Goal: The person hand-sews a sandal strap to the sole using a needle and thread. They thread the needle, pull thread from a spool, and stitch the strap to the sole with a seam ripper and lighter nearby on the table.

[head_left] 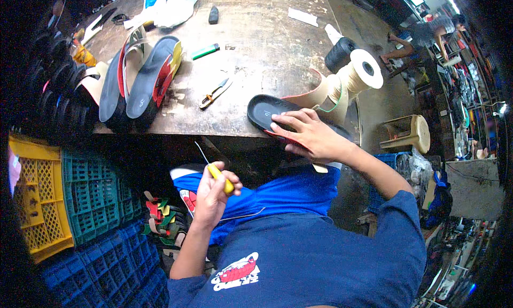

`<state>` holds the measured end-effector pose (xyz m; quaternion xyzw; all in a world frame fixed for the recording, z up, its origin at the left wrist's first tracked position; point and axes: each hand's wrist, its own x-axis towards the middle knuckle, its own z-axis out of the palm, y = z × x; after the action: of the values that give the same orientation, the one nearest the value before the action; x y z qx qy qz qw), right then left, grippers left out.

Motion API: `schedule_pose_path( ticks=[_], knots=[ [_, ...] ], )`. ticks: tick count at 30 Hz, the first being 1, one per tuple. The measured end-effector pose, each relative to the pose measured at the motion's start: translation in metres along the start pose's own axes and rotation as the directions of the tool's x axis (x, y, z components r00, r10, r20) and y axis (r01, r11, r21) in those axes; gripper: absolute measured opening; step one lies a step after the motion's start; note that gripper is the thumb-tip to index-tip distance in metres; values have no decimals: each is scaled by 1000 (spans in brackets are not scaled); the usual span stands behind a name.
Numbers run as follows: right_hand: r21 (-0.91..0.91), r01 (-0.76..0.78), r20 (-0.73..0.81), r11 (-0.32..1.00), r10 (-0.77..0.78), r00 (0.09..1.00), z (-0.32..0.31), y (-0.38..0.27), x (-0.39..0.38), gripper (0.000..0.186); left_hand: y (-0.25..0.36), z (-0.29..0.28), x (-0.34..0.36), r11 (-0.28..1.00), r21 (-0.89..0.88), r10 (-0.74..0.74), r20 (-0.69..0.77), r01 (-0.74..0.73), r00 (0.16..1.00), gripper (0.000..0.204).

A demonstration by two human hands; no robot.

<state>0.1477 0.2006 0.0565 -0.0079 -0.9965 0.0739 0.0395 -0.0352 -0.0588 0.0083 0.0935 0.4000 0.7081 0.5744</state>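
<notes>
My left hand (211, 194) is closed around the yellow handle of an awl (214, 172), over my lap. The awl's thin metal shaft points up and away, toward the table's front edge. On that edge lies a sandal (262, 113) with a black footbed and a red-edged side, a tan strap piece (311, 97) standing up behind it. My right hand (303, 130) grips this sandal, fingers over the footbed; the thumb's hold underneath is partly hidden. Thread snips (216, 94) with an orange handle lie left of it on the table.
Two more sandals (143, 86) stand at the table's left. Behind the gripped sandal are a cream thread spool (368, 68) and a black one (340, 54). Plastic crates (91, 195) line the left. A stool (409, 132) stands right; another person (427, 38) is farther back.
</notes>
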Motion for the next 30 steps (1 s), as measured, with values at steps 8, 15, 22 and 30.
schedule_pose_path(
  ticks=[8, 15, 22, 30],
  knots=[
    [831, -533, 402, 162, 487, 775, -32, 33, -21, 48, 11, 40, 20, 849, 478, 155, 181, -225, 971, 42],
    [720, -644, 683, -260, 432, 589, -20, 61, -25, 49, 19, 72, 51, 634, 664, 220, 336, -396, 916, 36],
    [668, -677, 736, -309, 406, 541, -32, 51, -24, 55, 27, 84, 57, 364, 831, 246, 350, -421, 904, 39],
    [718, -652, 685, -246, 417, 597, -29, 44, -27, 52, 28, 88, 63, 196, 867, 311, 388, -458, 868, 33]
  ],
)
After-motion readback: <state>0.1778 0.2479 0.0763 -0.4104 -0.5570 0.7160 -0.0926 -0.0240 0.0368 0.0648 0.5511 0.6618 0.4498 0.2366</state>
